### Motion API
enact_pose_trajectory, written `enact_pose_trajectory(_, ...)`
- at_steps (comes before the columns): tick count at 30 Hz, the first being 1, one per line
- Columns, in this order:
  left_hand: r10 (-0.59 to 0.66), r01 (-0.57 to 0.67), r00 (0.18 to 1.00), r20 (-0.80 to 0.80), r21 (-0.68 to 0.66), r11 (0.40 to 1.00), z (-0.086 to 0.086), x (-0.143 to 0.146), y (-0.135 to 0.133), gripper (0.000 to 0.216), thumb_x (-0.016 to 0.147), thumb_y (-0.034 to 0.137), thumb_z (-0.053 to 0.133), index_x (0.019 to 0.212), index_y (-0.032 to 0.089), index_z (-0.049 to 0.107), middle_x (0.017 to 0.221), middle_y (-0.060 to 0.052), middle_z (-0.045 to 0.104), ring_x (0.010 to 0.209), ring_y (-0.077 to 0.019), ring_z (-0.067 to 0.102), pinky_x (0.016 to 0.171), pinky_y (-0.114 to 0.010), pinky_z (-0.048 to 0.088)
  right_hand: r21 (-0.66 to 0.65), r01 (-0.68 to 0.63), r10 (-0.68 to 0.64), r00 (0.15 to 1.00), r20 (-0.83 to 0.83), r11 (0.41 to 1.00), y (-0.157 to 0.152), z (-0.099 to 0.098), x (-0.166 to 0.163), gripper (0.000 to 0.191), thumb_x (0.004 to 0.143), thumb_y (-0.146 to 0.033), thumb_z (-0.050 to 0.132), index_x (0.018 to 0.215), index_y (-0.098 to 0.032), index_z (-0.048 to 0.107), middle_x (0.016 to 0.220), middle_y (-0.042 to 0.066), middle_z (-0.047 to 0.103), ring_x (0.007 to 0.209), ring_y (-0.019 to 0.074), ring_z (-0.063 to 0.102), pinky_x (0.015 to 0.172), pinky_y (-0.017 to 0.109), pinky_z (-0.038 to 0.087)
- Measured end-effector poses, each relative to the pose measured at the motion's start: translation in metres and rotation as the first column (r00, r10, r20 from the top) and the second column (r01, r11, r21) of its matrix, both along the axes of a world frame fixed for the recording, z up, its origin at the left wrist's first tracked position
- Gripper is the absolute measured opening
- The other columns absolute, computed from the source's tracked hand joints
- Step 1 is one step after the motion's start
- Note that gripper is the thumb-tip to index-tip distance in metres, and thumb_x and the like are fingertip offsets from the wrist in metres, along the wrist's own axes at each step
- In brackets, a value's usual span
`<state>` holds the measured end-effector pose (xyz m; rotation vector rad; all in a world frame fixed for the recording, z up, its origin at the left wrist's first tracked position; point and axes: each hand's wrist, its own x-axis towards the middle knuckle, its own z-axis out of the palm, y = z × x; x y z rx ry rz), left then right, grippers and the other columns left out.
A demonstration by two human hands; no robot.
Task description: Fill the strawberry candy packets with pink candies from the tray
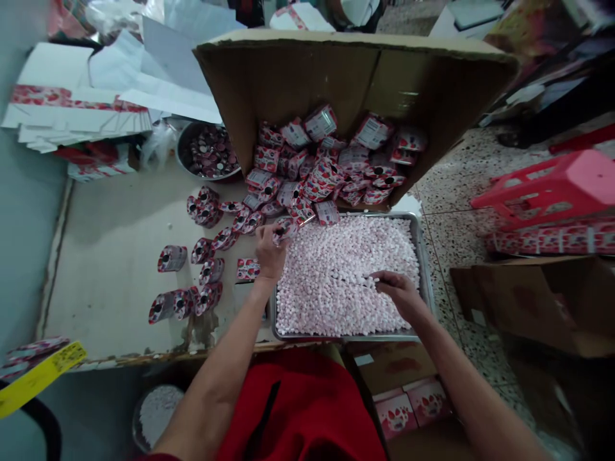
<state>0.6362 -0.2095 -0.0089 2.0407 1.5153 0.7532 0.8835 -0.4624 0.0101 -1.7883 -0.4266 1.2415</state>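
Observation:
My left hand (pixel 270 255) is closed around a small strawberry-printed packet (pixel 286 228) with a dark opening facing up, at the left rim of a metal tray (pixel 425 282). A layer of small pale pink-white pellets (pixel 331 256) fills that tray. Over its right half, my right hand (pixel 398 292) is pinched, with a few pellets at the fingertips. A narrow furrow runs through the pellets left of those fingertips. Several similar packets (pixel 211 271) stand upright left of my left hand, with dark openings on top.
A tipped cardboard box (pixel 307 77) spills many printed packets behind the tray. A metal bowl (pixel 185 153) holds small round lids or discs. Flat printed cartons (pixel 72 109) are stacked at the far left. A red plastic stool (pixel 552 186) lies on the floor at right.

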Motion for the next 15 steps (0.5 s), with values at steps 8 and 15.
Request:
enact_pose_trajectory(8, -0.407, 0.407, 0.913, -0.017, -0.021, 0.913, 0.047, 0.012, -0.065, 0.040, 0.077, 0.008, 0.079, 0.112, 0.024, 0.069, 0.111, -0.006, 0.065, 0.107, -0.0234, 0.064, 0.098, -0.035, 0.052, 0.045, -0.191, 0.182, 0.970, 0.161, 0.980, 0.037, 0.069, 0.010, 0.031, 0.068, -0.027, 0.062, 0.091, -0.017, 0.079, 0.062, -0.001, 0.060, 0.057, 0.0120, 0.043, 0.056, 0.027, 0.031)
enact_pose_trajectory(15, -0.569, 0.567, 0.822, -0.011, -0.074, 0.820, 0.031, 0.034, -0.086, 0.040, 0.072, 0.008, 0.080, 0.108, 0.024, 0.072, 0.105, -0.007, 0.066, 0.104, -0.0253, 0.063, 0.095, -0.038, 0.053, -0.278, -0.455, 0.499, 0.491, 0.714, 0.846, 0.061, 0.099, 0.012, 0.029, 0.075, -0.008, 0.058, 0.088, -0.020, 0.081, 0.081, 0.007, 0.074, 0.071, 0.0173, 0.060, 0.067, 0.030, 0.044)
